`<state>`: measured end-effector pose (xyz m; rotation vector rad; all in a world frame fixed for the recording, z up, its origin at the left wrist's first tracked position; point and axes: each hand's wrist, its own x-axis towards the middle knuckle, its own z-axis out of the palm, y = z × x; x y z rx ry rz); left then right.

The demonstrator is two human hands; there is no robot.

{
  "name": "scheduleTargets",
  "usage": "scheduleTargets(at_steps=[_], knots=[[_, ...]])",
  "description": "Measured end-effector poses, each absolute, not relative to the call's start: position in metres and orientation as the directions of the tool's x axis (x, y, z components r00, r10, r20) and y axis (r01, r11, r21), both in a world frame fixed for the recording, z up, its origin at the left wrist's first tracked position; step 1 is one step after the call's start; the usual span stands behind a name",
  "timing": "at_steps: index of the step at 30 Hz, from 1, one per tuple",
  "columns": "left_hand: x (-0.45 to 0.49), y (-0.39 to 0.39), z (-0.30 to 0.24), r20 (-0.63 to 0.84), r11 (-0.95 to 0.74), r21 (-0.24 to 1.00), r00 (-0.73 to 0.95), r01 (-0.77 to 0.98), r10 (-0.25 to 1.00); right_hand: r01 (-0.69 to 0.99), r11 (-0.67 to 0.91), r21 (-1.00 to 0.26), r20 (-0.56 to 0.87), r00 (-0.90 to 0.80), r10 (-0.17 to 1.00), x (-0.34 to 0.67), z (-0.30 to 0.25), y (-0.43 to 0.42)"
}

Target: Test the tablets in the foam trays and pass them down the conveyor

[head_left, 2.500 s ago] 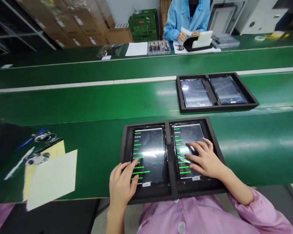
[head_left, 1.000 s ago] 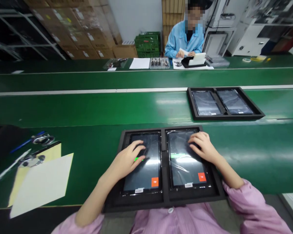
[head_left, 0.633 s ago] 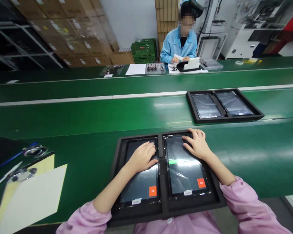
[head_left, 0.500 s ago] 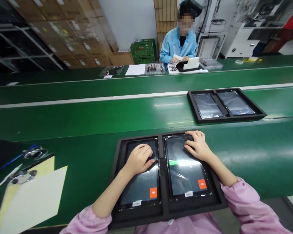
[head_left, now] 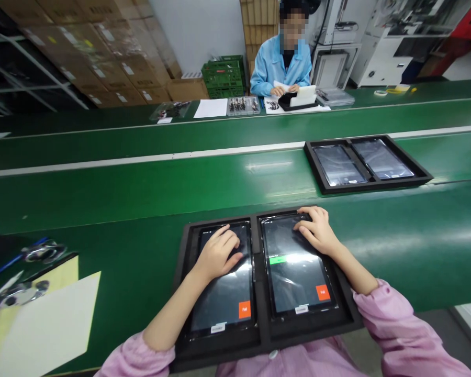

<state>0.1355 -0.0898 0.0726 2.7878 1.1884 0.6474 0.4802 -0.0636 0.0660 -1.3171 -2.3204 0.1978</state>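
Note:
Two tablets lie face up in a black two-compartment tray at the table's near edge. Over the upper half of the left tablet is my left hand, fingers loosely bent and apart, holding nothing. My right hand rests at the top right corner of the right tablet, its fingers spread over the screen and top edge. Each screen shows an orange square marked "Fail" at its lower right; the right one also has a green bar. A small white label sits at the bottom of each tablet.
Another black tray with two tablets lies on the green belt, ahead to the right. Clipboard papers lie at left, near a blue pen. Across the line sits a person in blue handling a tablet. Cartons are stacked behind.
My left hand's fingers have lifted and spread a little over the left tablet. My right hand stays at the same corner. The whole view has shifted slightly.

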Motion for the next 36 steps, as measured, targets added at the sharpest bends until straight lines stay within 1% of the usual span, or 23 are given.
scheduleTargets(at_steps=[2, 4, 6, 10, 12, 15, 17, 18, 20, 22, 24, 27, 30, 34, 36], knots=[[0.132, -0.089, 0.072, 0.417, -0.650, 0.164, 0.545, 0.742, 0.727, 0.785, 0.471, -0.402, 0.361, -0.336, 0.870, 0.483, 0.064, -0.063], [0.130, -0.088, 0.070, 0.441, -0.583, 0.142, 0.477, 0.800, 0.761, 0.797, 0.419, -0.434, 0.380, -0.260, 0.888, 0.483, 0.061, -0.062], [0.129, -0.087, 0.069, 0.419, -0.535, 0.148, 0.437, 0.832, 0.796, 0.803, 0.409, -0.434, 0.387, -0.245, 0.889, 0.482, 0.058, -0.061], [0.130, -0.086, 0.068, 0.337, -0.484, 0.186, 0.407, 0.855, 0.849, 0.808, 0.434, -0.398, 0.390, -0.279, 0.877, 0.479, 0.057, -0.061], [0.129, -0.086, 0.068, 0.333, -0.458, 0.209, 0.377, 0.864, 0.864, 0.805, 0.429, -0.409, 0.386, -0.274, 0.881, 0.478, 0.056, -0.060], [0.129, -0.084, 0.067, 0.323, -0.404, 0.239, 0.320, 0.883, 0.891, 0.805, 0.370, -0.464, 0.378, -0.198, 0.904, 0.477, 0.053, -0.057], [0.131, -0.082, 0.065, 0.286, -0.353, 0.222, 0.285, 0.909, 0.915, 0.847, 0.281, -0.451, 0.358, -0.117, 0.926, 0.475, 0.051, -0.054], [0.133, -0.081, 0.065, 0.263, -0.332, 0.203, 0.275, 0.921, 0.925, 0.881, 0.228, -0.416, 0.341, -0.081, 0.936, 0.473, 0.051, -0.053], [0.137, -0.079, 0.065, 0.220, -0.303, 0.164, 0.265, 0.939, 0.939, 0.942, 0.136, -0.306, 0.289, -0.045, 0.956, 0.467, 0.054, -0.052], [0.141, -0.077, 0.068, 0.172, -0.279, 0.143, 0.254, 0.949, 0.952, 0.975, 0.101, -0.197, 0.206, -0.059, 0.977, 0.461, 0.062, -0.052], [0.142, -0.073, 0.074, 0.118, -0.246, 0.146, 0.230, 0.958, 0.966, 0.985, 0.106, -0.138, 0.100, -0.093, 0.991, 0.456, 0.075, -0.051], [0.136, -0.066, 0.084, 0.016, -0.221, 0.213, 0.222, 0.952, 0.975, 0.983, 0.114, -0.146, -0.070, -0.125, 0.990, 0.452, 0.097, -0.044], [0.131, -0.061, 0.091, -0.049, -0.208, 0.280, 0.230, 0.937, 0.972, 0.980, 0.100, -0.174, -0.170, -0.130, 0.977, 0.452, 0.114, -0.031], [0.135, -0.057, 0.100, -0.046, -0.214, 0.246, 0.232, 0.945, 0.972, 0.976, 0.086, -0.199, -0.224, -0.131, 0.966, 0.454, 0.123, -0.018], [0.139, -0.055, 0.107, -0.095, -0.215, 0.228, 0.241, 0.950, 0.966, 0.973, 0.086, -0.216, -0.247, -0.140, 0.959, 0.455, 0.125, -0.015]])
